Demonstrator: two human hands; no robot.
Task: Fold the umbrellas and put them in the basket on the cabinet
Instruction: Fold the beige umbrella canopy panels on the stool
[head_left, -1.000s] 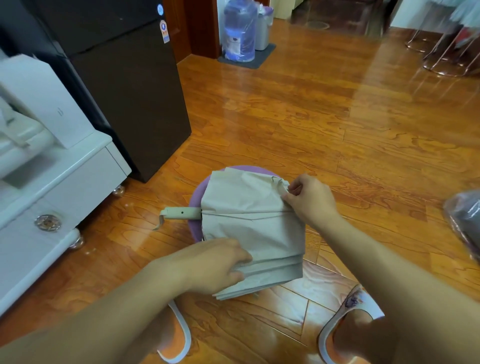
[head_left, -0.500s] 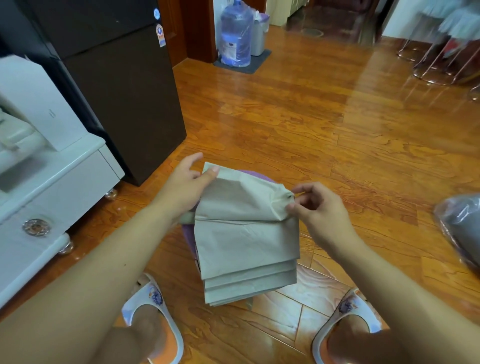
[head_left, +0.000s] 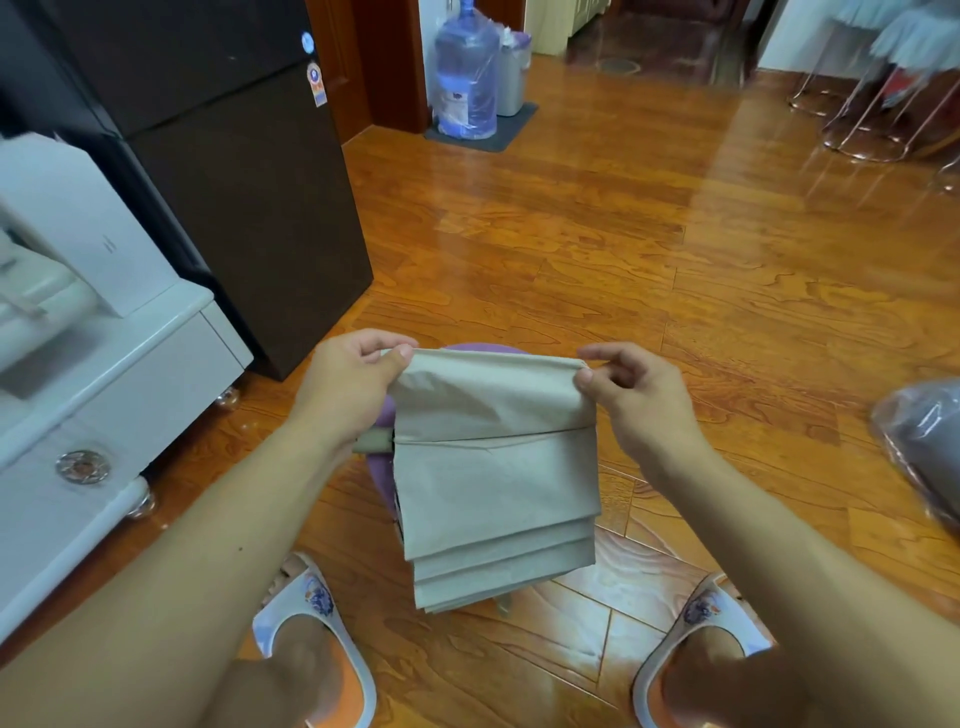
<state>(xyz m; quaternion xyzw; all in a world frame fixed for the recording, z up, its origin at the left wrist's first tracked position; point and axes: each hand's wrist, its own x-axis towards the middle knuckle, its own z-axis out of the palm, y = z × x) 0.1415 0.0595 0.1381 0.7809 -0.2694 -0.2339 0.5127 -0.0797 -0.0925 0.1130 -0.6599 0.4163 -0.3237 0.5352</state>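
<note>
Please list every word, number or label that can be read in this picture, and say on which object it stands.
No text is readable.
Round blue sticker on the dark refrigerator: too small.
Orange and white sticker below it: blurred.
Label on the water bottle: blurred.

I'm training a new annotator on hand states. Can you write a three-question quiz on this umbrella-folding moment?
1. True or false: both hands pinch the top edge of the beige umbrella canopy.
2. Which part pokes out to the left, under the left hand?
A. the umbrella's handle
B. a strap
C. a slipper
3. Fill in: the folded umbrella lies over a ______ stool.

Key
1. True: the left hand takes the left corner and the right hand the right corner, each with a thumb-and-finger grip.
2. A: the handle sticks out leftward.
3. Purple.
</note>
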